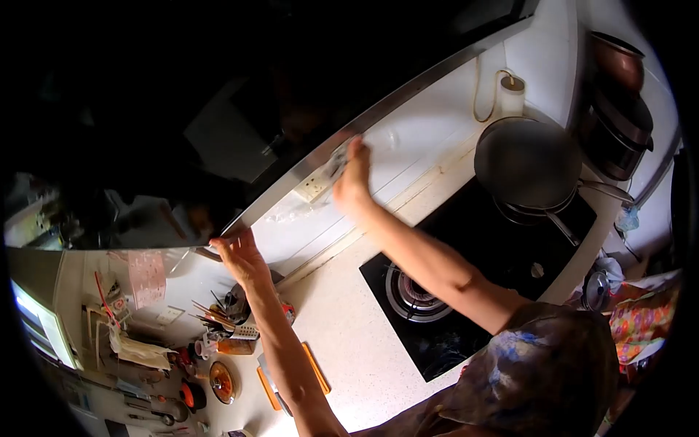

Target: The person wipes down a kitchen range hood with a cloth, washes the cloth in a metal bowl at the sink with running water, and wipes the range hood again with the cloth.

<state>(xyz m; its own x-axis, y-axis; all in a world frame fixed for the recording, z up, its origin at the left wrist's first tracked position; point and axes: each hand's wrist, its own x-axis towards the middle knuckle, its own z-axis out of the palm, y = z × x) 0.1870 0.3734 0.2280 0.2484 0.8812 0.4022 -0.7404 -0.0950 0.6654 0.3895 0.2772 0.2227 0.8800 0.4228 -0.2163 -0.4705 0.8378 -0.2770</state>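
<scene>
While raised to the hood (240,131), right hand (353,182): closed round a crumpled greyish wad (336,162), pinching it beside the hood's metal edge (300,173).
Left hand (244,258): touching the hood's lower corner, fingers slightly spread; whether pinching it, cannot tell.
Greyish wad: in the right hand, under the hood; cloth or film, cannot tell. Likely light and soft, slippery if wet; best held bunched at its middle.
Hood: one; probably heavy, stiff and fixed. Glossy black front likely slick, perhaps breakable; best steadied along the metal edge.
Wall under hood: one socket plate (312,188).
Worktop (335,313): one black cooktop (473,218) toward the right end; one burner (408,295) uncovered.
Cooktop's far right corner: one dark wok (528,156); two handles showing, perhaps two pans stacked.
Worktop's back edge, near the right corner: one white canister (512,95).
Worktop's left end: one amber lid (222,382).
</scene>
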